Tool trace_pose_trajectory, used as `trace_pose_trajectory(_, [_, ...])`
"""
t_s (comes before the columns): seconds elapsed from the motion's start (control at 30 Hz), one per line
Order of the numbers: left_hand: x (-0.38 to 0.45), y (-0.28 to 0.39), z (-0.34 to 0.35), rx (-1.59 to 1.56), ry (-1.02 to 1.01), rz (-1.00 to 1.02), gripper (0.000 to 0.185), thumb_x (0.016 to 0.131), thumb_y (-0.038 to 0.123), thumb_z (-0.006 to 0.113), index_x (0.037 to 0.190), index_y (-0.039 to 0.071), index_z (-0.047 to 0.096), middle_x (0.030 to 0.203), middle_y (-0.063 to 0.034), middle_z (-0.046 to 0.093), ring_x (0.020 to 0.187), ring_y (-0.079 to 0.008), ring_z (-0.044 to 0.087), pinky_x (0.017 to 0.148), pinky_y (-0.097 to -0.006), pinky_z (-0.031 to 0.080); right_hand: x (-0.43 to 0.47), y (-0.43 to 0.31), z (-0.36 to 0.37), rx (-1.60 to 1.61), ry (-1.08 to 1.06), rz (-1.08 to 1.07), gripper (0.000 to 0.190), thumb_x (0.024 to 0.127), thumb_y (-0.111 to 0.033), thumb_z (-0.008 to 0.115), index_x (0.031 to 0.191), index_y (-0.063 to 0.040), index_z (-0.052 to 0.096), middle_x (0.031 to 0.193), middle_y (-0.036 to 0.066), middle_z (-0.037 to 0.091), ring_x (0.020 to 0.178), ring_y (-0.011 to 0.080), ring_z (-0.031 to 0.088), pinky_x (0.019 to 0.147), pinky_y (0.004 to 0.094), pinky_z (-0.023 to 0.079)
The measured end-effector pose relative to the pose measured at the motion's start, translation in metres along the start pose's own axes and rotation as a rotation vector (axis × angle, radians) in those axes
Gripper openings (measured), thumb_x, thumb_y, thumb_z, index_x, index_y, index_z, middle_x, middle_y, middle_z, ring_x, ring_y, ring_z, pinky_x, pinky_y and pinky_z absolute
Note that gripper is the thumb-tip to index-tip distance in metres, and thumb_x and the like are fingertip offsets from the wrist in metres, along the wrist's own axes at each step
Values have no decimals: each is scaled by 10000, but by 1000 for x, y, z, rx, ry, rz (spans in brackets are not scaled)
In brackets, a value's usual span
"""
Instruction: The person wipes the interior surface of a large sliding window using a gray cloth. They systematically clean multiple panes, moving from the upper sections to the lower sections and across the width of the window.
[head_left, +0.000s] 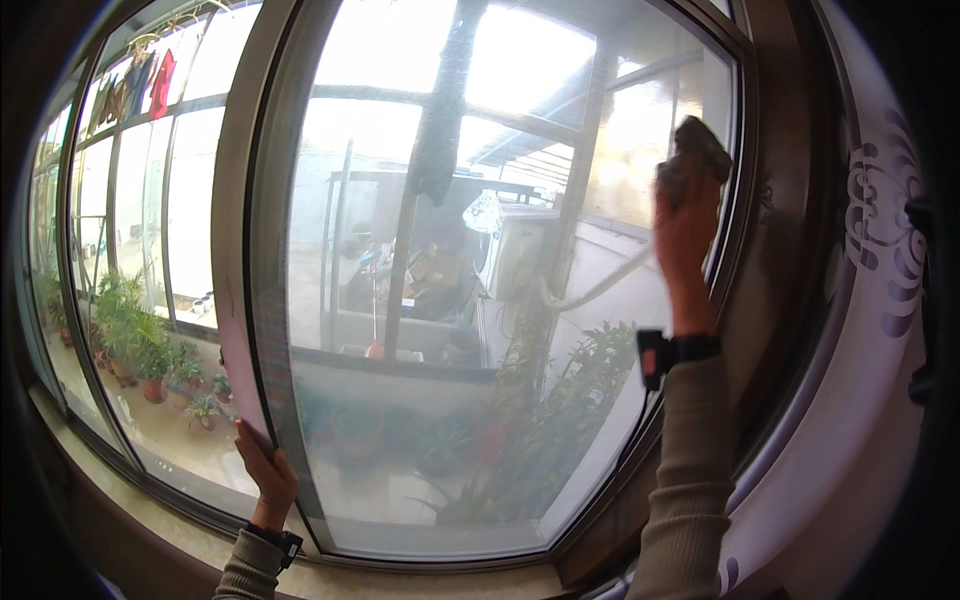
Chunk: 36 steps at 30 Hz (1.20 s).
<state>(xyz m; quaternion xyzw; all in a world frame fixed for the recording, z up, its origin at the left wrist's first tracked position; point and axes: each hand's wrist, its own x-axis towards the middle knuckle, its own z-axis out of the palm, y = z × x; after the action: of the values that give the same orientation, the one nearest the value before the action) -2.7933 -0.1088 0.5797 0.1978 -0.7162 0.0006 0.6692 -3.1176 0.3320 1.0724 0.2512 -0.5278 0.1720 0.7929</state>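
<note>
A sliding window pane (450, 465) with hazy, streaked glass fills the middle of the head view. High on its right side, my right hand (686, 217) presses a dark, crumpled cloth (697, 150) against the glass near the frame. Low on the left, my left hand (268, 472) rests against the upright window frame (244, 322), fingers pointing up along it. Nothing shows in that hand, though its palm side is partly hidden. Each wrist wears a dark strap with a small device.
A pale sill (420, 581) runs below the window. At right hangs a curtain (885, 247) with a scroll pattern. Beyond the glass are potted plants (142, 352), hanging clothes (161, 82), an air-conditioner unit (517, 247) and a pale hose (600, 289).
</note>
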Motion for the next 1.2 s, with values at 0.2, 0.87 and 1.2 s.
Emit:
trace_pose_trajectory(0.2, [4,6,-4,-30,-6,-21,749,1028,276,499,1540,-181,198,1511,-393,352,1355,-566,386,1168,-557,293,-88,-179,-84,556,-435,-371,702,762,-369,853,1398,-220,595,1566,200,410,1485,374,366,1185,631,274])
trace_pose_trajectory(0.87, [29,31,-24,-213,-23,-40,738,928,238,566,1475,-177,294,1358,-375,456,1191,-540,482,1055,-593,397,9,-304,-63,618,-347,-741,502,869,-232,740,1350,-184,603,1401,141,534,1389,373,463,1012,576,423])
trace_pose_trajectory(1.2, [37,30,-30,-244,-15,5,748,928,271,594,1482,-151,319,1375,-332,482,1250,-502,483,1089,-560,385,45,-345,-31,669,69,-323,385,877,-145,664,1242,-25,644,1310,210,583,1256,381,547,1038,518,443])
